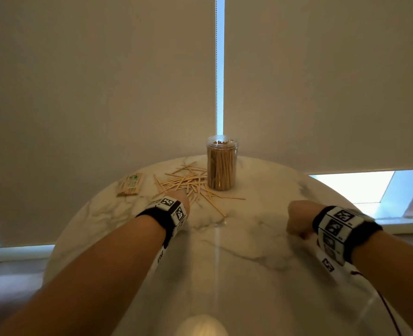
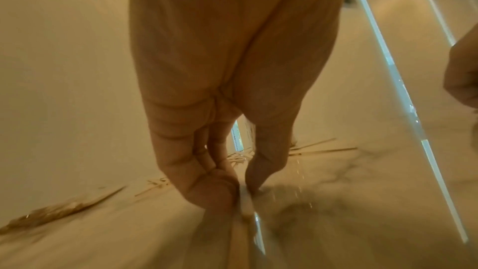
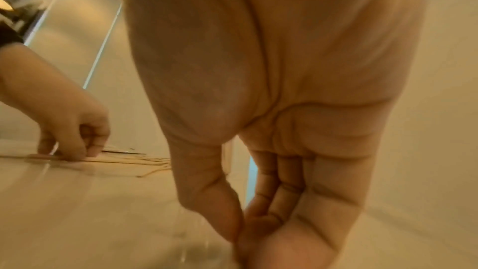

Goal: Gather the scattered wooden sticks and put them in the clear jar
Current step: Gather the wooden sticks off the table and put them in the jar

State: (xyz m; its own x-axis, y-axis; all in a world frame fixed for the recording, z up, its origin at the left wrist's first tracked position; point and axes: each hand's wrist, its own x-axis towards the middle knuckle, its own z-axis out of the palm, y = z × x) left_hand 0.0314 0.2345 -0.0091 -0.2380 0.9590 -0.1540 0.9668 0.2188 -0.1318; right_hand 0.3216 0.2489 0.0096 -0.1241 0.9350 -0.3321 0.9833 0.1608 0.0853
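Note:
A clear jar [image 1: 221, 166], open-topped and packed with upright wooden sticks, stands at the far middle of the round marble table [image 1: 249, 251]. Scattered wooden sticks [image 1: 188, 183] lie in a loose pile just left of it and in front of it. My left hand [image 1: 182, 198] reaches down onto the near edge of that pile, fingers curled, thumb and fingertips [image 2: 222, 187] pinching a pale stick at the tabletop. The right wrist view shows the left hand [image 3: 70, 128] bent over the sticks [image 3: 129, 162]. My right hand [image 1: 297, 220] is curled with its thumb [image 3: 220, 208] against the forefinger and holds nothing.
A flat packet of sticks [image 1: 130, 184] lies at the far left of the table. Beige roller blinds hang close behind the table, with a bead chain [image 1: 216, 69] above the jar. The table edge curves away on both sides.

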